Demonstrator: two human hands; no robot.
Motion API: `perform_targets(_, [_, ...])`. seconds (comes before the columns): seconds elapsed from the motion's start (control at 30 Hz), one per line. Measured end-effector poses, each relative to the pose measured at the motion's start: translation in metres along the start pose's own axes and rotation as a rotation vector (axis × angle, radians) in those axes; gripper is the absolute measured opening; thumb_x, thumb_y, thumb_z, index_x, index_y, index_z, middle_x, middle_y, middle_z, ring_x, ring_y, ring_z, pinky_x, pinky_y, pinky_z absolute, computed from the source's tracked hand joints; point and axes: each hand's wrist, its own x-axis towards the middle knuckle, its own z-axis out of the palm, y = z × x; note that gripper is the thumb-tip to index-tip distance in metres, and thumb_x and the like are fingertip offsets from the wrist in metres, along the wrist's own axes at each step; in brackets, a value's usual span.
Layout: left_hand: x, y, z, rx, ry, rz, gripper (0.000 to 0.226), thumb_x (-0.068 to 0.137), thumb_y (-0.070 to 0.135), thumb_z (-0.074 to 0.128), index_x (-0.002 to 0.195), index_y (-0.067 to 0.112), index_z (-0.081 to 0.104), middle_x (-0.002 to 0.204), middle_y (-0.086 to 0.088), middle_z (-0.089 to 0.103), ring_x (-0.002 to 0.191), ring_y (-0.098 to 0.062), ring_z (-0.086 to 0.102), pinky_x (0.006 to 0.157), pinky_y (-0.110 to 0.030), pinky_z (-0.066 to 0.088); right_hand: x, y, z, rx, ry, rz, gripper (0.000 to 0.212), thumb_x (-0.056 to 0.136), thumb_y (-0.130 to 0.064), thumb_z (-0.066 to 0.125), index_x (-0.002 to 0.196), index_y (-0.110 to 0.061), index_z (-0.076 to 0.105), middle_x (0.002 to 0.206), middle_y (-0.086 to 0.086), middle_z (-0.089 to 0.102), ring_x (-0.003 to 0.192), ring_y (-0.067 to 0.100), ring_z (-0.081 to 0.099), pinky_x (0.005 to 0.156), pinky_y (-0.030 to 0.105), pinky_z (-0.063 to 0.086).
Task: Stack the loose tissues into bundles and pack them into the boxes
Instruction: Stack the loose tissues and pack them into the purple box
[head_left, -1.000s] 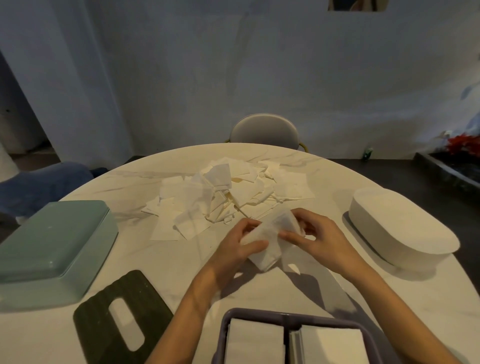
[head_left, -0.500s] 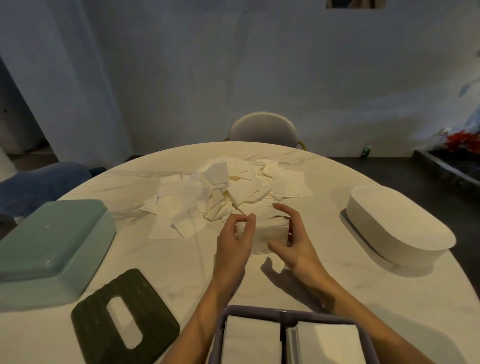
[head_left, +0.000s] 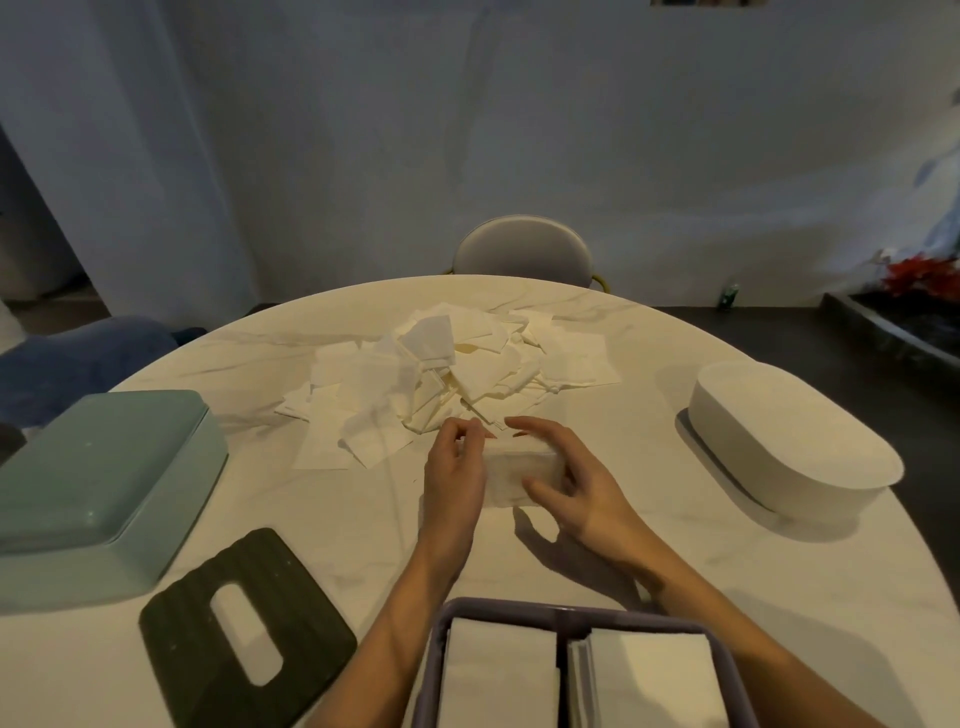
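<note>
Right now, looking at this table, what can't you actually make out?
- Head view: the purple two-compartment box is cut off by the bottom edge.
- Small white tissue bundle: its ends are hidden by the left hand and right hand.
- Mint-green rectangular box and white oval box: the insides are not visible.
</note>
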Motion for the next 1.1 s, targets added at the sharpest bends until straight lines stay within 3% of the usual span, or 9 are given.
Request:
perform_targets(0.1, [-0.001, 0.004, -0.003, -0.016, -0.061, -0.031, 0.018, 0.108, 0.027, 0.045, 0.098, 0.02, 0.058, 0.088, 0.01, 0.063, 0.087, -0.011, 0.059, 0.076, -0.035, 0.05, 0.003, 0.004, -0.012, -0.047, -0.032, -0.01, 0.046, 0.096, -0.026, 0.064, 0.139, -0.036, 0.054, 0.141, -0.018, 0.054, 0.127, 0.007, 0.052, 0.097, 0.024, 0.053])
perform_targets(0.23, [-0.006, 0.012, -0.012, -0.018, -0.218, -0.031, 0.014, 0.106, 0.031, 0.053, 0.106, 0.019, 0.06, 0.104, 0.004, 0.063, 0.094, -0.012, 0.06, 0.074, -0.027, 0.051, 0.003, 0.007, -0.022, -0.07, 0.005, 0.013, 0.031, 0.096, -0.023, 0.069, 0.125, -0.033, 0.066, 0.119, -0.023, 0.066, 0.112, 0.005, 0.061, 0.086, 0.018, 0.056])
perform_targets(0.33, [-0.003, 0.013, -0.029, 0.203, -0.326, 0.16, 0.022, 0.092, 0.028, 0.076, 0.11, 0.023, 0.064, 0.105, 0.011, 0.067, 0.095, -0.002, 0.064, 0.076, -0.019, 0.055, 0.004, 0.005, -0.026, -0.087, 0.057, 0.007, 0.028, 0.094, -0.025, 0.07, 0.122, -0.031, 0.069, 0.114, -0.022, 0.068, 0.108, 0.003, 0.063, 0.084, 0.014, 0.054])
perform_targets(0.43, [0.0, 0.008, -0.041, 0.302, -0.322, 0.269, 0.026, 0.087, 0.017, 0.082, 0.106, 0.028, 0.067, 0.099, 0.017, 0.069, 0.097, -0.004, 0.066, 0.079, -0.018, 0.053, 0.003, 0.004, -0.028, -0.036, 0.025, -0.017, 0.032, 0.094, -0.022, 0.071, 0.125, -0.029, 0.068, 0.119, -0.018, 0.068, 0.111, 0.004, 0.064, 0.089, 0.017, 0.055])
perform_targets(0.63, [-0.002, 0.006, -0.056, 0.301, -0.342, 0.282, 0.033, 0.085, 0.018, 0.084, 0.114, 0.023, 0.068, 0.107, 0.02, 0.069, 0.106, -0.006, 0.066, 0.085, -0.02, 0.057, 0.0, 0.01, -0.031, -0.008, -0.061, 0.04, 0.053, 0.087, -0.026, 0.079, 0.135, -0.035, 0.058, 0.132, -0.013, 0.062, 0.116, 0.012, 0.064, 0.094, 0.026, 0.057])
perform_targets(0.83, [-0.001, 0.012, -0.053, 0.384, -0.255, 0.268, 0.02, 0.082, 0.013, 0.085, 0.098, 0.02, 0.074, 0.093, 0.017, 0.074, 0.09, 0.0, 0.068, 0.077, -0.014, 0.053, -0.003, 0.008, -0.034, -0.066, -0.03, 0.096, 0.029, 0.09, -0.021, 0.075, 0.118, -0.024, 0.069, 0.112, -0.009, 0.072, 0.104, 0.01, 0.069, 0.092, 0.026, 0.057])
perform_targets(1.1, [-0.036, 0.078, -0.048, 0.358, -0.3, 0.373, 0.021, 0.086, 0.018, 0.083, 0.105, 0.017, 0.074, 0.101, 0.006, 0.074, 0.094, -0.008, 0.069, 0.081, -0.022, 0.059, -0.033, -0.049, -0.055, -0.013, 0.06, 0.083, 0.033, 0.092, -0.024, 0.073, 0.125, -0.018, 0.069, 0.116, -0.002, 0.072, 0.102, 0.015, 0.071, 0.085, 0.028, 0.061])
